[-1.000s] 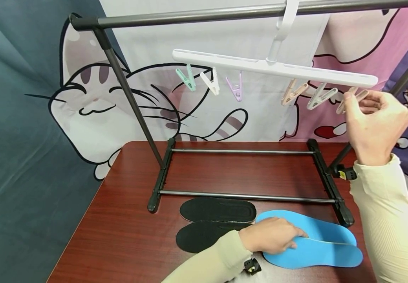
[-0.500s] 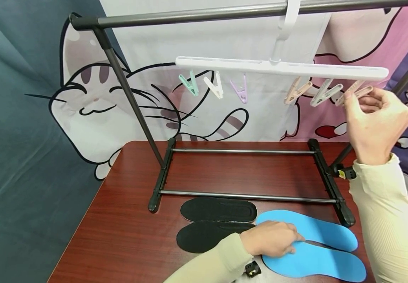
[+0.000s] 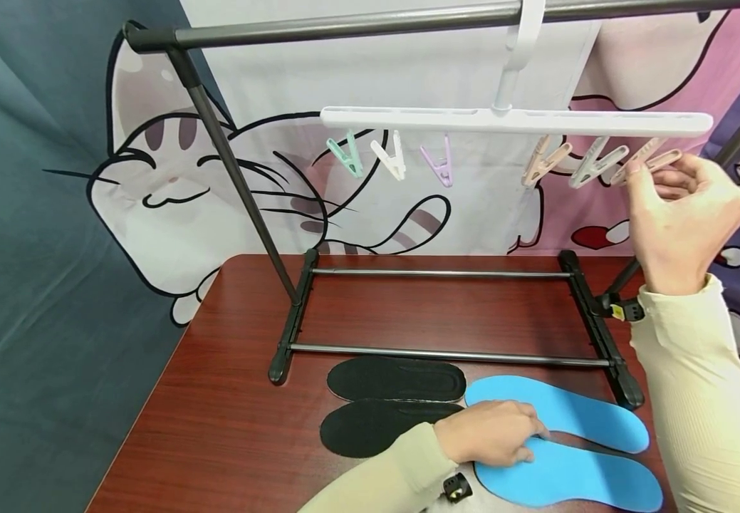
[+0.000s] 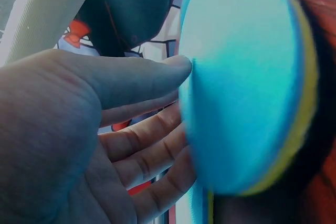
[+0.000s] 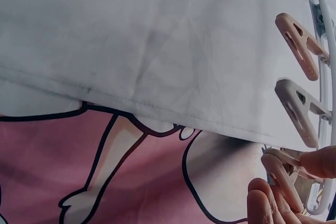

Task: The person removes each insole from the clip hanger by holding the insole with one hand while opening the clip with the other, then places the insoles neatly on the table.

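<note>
My right hand (image 3: pixel 690 214) pinches a beige clothespin (image 5: pixel 282 176) at the right end of a white hanger (image 3: pixel 472 120). Several other clothespins hang along the hanger, among them a green one (image 3: pixel 350 155), a purple one (image 3: pixel 441 164) and another beige one (image 3: pixel 544 164). Down on the table, my left hand (image 3: pixel 491 431) is at the left part of two blue insoles. In the left wrist view its thumb and fingers pinch the edge of the near blue insole (image 4: pixel 241 77). The far blue insole (image 3: pixel 562 410) lies just beyond it, with a narrow gap between.
A pair of black insoles (image 3: pixel 395 378) lies left of the blue ones, partly covered by my left arm. The hanger hooks over the top bar (image 3: pixel 344 27) of a dark metal rack, whose base (image 3: pixel 446 354) stands on the reddish-brown table (image 3: pixel 216 420). Printed cloth hangs behind.
The hanger has swung from a slant to about level, its right end rising. The right end of the near blue insole has turned toward me, opening a gap between the two.
</note>
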`<state>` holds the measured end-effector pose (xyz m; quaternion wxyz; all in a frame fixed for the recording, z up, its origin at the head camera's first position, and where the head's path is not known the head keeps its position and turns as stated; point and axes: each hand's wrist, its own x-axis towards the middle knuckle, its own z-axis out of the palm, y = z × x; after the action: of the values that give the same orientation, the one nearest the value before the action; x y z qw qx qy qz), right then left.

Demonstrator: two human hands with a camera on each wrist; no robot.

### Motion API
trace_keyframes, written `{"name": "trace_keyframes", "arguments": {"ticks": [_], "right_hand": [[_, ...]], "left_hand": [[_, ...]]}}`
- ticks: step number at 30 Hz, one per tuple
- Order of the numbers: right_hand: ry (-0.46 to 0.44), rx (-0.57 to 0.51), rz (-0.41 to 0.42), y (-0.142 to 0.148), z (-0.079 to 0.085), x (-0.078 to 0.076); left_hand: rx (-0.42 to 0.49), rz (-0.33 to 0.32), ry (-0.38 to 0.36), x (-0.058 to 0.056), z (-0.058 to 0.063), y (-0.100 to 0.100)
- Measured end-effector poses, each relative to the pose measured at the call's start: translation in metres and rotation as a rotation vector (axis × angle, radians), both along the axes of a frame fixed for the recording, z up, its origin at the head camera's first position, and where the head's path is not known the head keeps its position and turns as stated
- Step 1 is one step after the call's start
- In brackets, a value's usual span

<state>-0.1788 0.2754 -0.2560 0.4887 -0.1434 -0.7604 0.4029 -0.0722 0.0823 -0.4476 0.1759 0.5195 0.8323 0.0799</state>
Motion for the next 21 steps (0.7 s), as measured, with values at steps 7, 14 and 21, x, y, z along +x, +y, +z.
{"name": "trace_keyframes", "arguments": {"ticks": [7,14,21], "right_hand": [[0.003,-0.004,0.003,-0.004,0.001,0.001],[-0.006,0.009,0.001,-0.004,-0.004,0.003],[0.008,0.006,0.025,-0.009,-0.017,0.010]], "left_hand": [[0.041,0.002,-0.052,-0.005,0.003,-0.007],[0.152,0.052,-0.031,-0.020,0.014,-0.025],[0.280,0.221,0.111,-0.041,0.036,-0.047]]}}
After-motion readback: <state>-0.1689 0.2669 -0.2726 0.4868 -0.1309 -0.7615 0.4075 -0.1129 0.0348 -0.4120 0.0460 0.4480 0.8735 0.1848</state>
